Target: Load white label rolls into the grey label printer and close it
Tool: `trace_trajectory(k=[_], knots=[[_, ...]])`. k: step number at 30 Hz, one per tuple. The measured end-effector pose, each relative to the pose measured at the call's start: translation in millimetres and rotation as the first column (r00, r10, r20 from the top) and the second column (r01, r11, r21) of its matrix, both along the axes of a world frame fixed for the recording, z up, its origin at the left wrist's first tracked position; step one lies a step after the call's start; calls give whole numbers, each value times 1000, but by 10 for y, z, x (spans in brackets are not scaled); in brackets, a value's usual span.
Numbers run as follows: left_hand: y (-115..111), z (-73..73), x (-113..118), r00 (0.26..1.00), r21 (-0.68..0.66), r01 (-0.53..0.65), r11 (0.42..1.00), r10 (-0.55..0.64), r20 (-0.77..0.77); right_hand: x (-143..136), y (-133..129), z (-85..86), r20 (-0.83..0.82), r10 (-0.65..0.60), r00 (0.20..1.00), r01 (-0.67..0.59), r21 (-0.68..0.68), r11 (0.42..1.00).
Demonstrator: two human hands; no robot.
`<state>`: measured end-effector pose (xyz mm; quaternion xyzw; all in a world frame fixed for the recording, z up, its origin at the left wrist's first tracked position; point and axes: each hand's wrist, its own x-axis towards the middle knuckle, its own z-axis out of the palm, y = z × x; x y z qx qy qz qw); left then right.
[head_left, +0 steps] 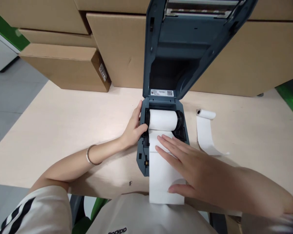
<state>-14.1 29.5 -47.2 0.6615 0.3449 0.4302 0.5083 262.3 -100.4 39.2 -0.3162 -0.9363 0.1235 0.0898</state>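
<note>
A dark blue-grey label printer (143, 162) stands on the table with its lid (185, 48) raised. Inside sits a white label roll (163, 120) between black holders, and its label strip (161, 191) runs over the printer's front toward my body. My left hand (134, 130) grips the printer's left side, thumb on the rim by the left roll holder. Flat on the strip lies my right hand (185, 162), palm down, fingers spread, nothing held in it.
A small white paper roll (206, 114), partly unrolled, lies on the table (75, 120) right of the printer. Cardboard boxes (119, 48) stand behind it, with a flatter carton (63, 68) at the back left.
</note>
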Motion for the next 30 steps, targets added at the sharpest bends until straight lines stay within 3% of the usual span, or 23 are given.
trace_trajectory(k=[7,13,17,20,24,30], knots=[[17,-76,-30,999,54,18,998,-20,34,-146,-99,-105,-63,-7,998,13,93,996],[0,-39,-32,997,33,36,999,-38,66,-93,-316,14,-9,-29,1000,30,191,981],[-38,-4,20,995,-29,17,999,-14,95,22,-308,129,35,5,999,-10,147,989],[-82,34,125,975,-169,-22,985,59,212,143,-99,257,-1,3,1000,-3,-12,1000],[-93,97,256,922,-260,-56,964,150,358,193,419,392,-168,-171,971,134,-210,968],[-44,160,299,847,-334,-119,935,271,458,169,1210,411,-455,-424,783,259,-382,887]])
